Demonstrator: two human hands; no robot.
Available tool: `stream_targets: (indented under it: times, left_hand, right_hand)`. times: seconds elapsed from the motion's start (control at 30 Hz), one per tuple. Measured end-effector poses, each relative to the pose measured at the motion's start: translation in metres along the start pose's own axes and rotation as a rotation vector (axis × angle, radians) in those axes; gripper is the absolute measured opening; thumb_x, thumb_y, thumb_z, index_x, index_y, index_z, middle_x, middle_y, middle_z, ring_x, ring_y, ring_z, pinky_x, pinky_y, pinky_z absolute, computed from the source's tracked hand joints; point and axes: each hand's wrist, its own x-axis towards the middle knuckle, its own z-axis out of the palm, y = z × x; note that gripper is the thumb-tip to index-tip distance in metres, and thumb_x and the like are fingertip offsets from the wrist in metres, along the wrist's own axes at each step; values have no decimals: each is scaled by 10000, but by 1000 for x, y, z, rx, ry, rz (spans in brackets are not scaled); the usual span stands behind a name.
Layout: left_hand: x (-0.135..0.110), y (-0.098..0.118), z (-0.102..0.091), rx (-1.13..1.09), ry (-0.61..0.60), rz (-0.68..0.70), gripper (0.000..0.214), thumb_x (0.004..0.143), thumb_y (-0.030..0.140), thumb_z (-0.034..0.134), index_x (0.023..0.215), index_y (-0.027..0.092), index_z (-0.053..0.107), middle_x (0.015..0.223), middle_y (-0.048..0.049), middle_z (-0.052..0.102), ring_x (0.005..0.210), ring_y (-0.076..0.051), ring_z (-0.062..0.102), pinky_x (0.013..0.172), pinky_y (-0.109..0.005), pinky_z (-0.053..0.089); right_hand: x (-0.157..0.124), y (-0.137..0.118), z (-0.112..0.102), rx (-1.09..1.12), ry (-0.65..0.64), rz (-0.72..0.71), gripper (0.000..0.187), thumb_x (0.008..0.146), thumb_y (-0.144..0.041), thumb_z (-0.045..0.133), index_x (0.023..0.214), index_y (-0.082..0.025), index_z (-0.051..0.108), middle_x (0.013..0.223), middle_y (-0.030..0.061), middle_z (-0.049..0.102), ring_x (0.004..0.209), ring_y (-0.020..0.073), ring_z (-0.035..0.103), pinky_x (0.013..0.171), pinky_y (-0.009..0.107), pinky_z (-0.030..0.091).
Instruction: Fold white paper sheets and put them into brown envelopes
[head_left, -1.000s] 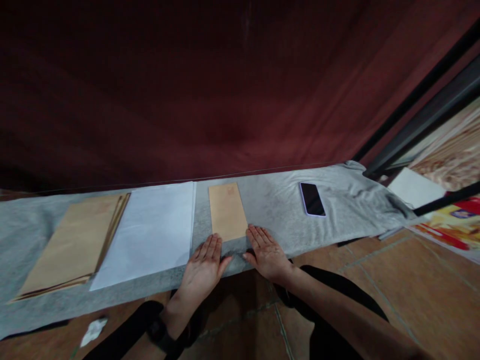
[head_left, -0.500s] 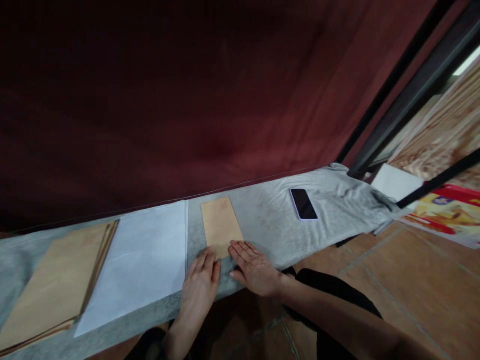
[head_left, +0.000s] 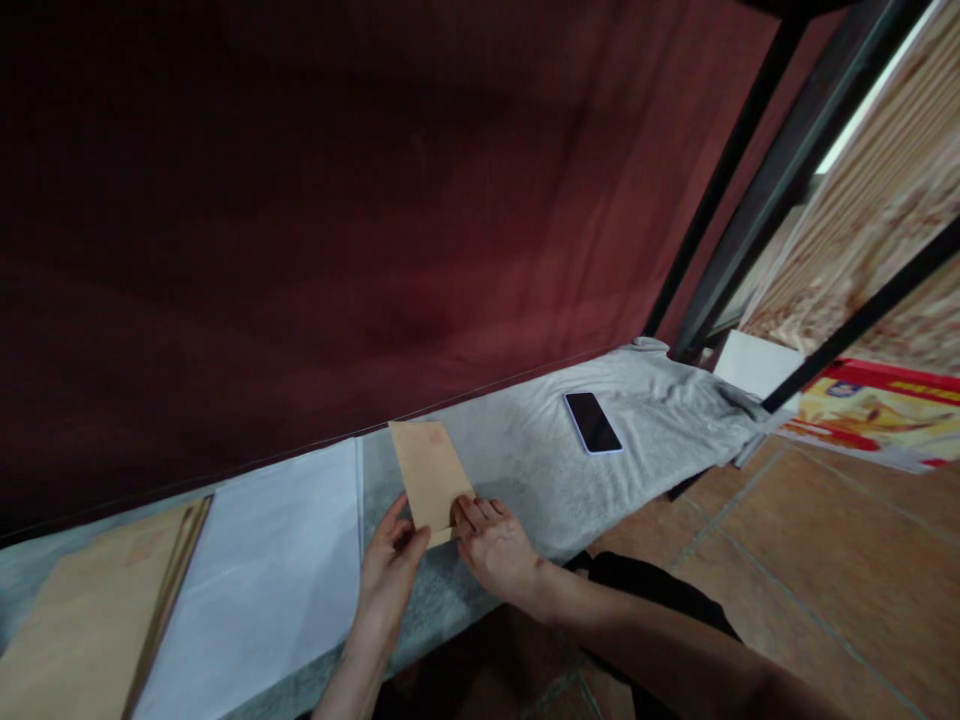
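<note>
A small brown paper envelope [head_left: 431, 465] with a faint reddish mark near its far end lies between my hands, its near end slightly raised off the grey cloth. My left hand [head_left: 391, 555] grips its near left corner, thumb on top and fingers at the left edge and beneath. At the near right corner, my right hand [head_left: 495, 545] has its fingers curled over the edge, close to a narrow folded strip along the near end. The right fingertips are partly hidden.
Left of the envelope lie white paper sheets [head_left: 262, 570] and a stack of larger brown envelopes [head_left: 90, 610]. A phone [head_left: 594, 423] rests to the right on the grey cloth [head_left: 525, 440]. Dark red fabric [head_left: 375, 220] hangs behind; a colourful box [head_left: 877, 410] stands far right.
Both hands lay flat on the envelope's near end; now they grip its near corners and that end is lifted a little. The view has shifted slightly.
</note>
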Motion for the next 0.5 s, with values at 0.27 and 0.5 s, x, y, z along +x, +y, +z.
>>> stream_targets:
  times: [0.27, 0.5]
  left_hand:
    - [-6, 17, 18, -252, -33, -161, 662, 683, 570, 810, 1202, 184, 668, 1130, -122, 724, 1033, -248, 681, 864, -369, 542]
    - [-8, 6, 26, -170, -126, -182, 509, 603, 465, 859, 997, 172, 725, 991, -71, 754, 876, -199, 681, 746, -290, 533]
  right_hand:
    - [26, 22, -14, 1273, 197, 517, 313, 959, -416, 534, 893, -167, 712, 892, 63, 679, 787, 177, 655, 761, 324, 580]
    - [8, 1, 4, 2002, 86, 758, 339, 630, -414, 881, 720, -142, 700, 720, 20, 671, 717, 151, 651, 836, 317, 569]
